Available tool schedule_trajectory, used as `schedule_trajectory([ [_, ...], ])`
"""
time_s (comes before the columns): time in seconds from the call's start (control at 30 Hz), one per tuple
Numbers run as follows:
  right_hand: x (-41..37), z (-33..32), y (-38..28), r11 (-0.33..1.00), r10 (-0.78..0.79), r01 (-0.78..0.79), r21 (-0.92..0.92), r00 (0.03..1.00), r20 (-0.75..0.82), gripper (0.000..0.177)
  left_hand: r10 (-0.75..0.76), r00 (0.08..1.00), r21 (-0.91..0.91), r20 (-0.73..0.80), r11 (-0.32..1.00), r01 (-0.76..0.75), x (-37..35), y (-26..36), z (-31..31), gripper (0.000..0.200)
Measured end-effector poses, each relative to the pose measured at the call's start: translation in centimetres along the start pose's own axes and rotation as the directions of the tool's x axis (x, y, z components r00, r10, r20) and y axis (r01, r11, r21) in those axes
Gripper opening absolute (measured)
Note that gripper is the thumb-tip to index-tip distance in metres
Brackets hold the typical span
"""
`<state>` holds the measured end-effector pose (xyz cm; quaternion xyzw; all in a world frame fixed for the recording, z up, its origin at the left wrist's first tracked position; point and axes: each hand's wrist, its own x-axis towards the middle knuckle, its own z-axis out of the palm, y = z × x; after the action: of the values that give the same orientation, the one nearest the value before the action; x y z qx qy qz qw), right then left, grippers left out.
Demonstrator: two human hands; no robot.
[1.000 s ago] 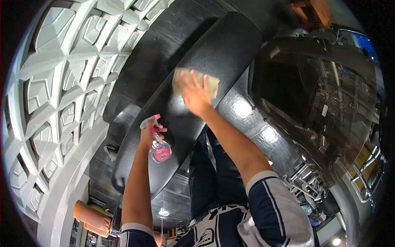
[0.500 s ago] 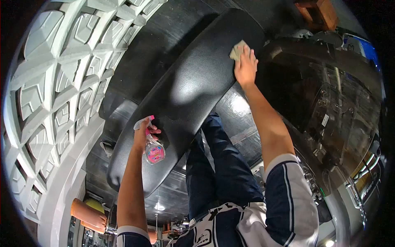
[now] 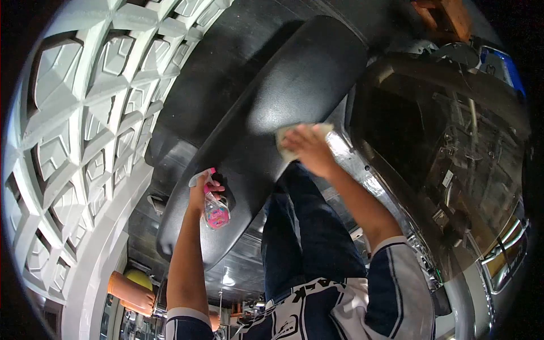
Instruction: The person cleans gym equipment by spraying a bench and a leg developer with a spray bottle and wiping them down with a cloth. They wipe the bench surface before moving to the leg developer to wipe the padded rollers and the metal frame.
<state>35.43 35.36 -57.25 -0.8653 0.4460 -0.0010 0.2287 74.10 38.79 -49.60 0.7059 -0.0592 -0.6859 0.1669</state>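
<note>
A long bench with black leather-like padding (image 3: 309,68) runs diagonally below me. My left hand (image 3: 199,190) is closed around the neck of a clear spray bottle (image 3: 217,217) with a pink and white trigger head and a pink label. That bottle is over the near left part of the pad. My right hand (image 3: 311,148), slightly blurred, lies over a pale beige cloth (image 3: 283,150) at the pad's right edge, near its middle. The palm and fingers press the cloth against the padding, and its corners stick out around them.
A white lattice wall (image 3: 82,99) rises on the left. A dark see-through panel (image 3: 476,141) with metal parts behind it stands close on the right. An orange-brown wooden object (image 3: 447,20) is at the far right. My legs (image 3: 306,226) stand against the bench's near side.
My right hand has slid the cloth from the far right part of the pad back towards me and left. The left hand still holds the spray bottle in about the same place.
</note>
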Motion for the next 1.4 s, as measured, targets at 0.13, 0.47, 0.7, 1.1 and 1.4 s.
schedule_trajectory([
  [0.13,4.9,-4.4,8.6,0.904,0.413,-0.427,0.016,0.866,-0.282,0.052,-0.005,1.0,-0.005,0.012,1.0,0.005,-0.1,-0.2,0.0,0.056],
  [0.47,10.8,-1.5,-7.7,0.992,0.117,-0.113,0.051,0.99,-0.075,0.056,0.0,1.0,-0.064,0.021,0.998,0.002,0.0,-0.4,-0.1,0.051],
  [0.7,-3.4,0.7,-6.9,0.964,0.265,-0.259,-0.061,0.951,0.16,0.058,0.079,0.994,-0.077,0.079,0.994,-0.073,-0.2,-0.6,-0.2,0.052],
  [1.1,5.3,0.2,-14.4,0.976,0.189,-0.163,0.144,0.964,-0.186,0.063,0.266,0.964,-0.013,0.017,0.964,-0.266,-1.4,-1.7,-0.3,0.06],
  [1.4,-1.4,0.5,-15.0,0.938,0.311,-0.283,0.199,0.941,-0.131,0.057,0.106,0.989,-0.398,-0.098,0.907,-0.137,-12.7,-13.6,-11.1,0.056],
])
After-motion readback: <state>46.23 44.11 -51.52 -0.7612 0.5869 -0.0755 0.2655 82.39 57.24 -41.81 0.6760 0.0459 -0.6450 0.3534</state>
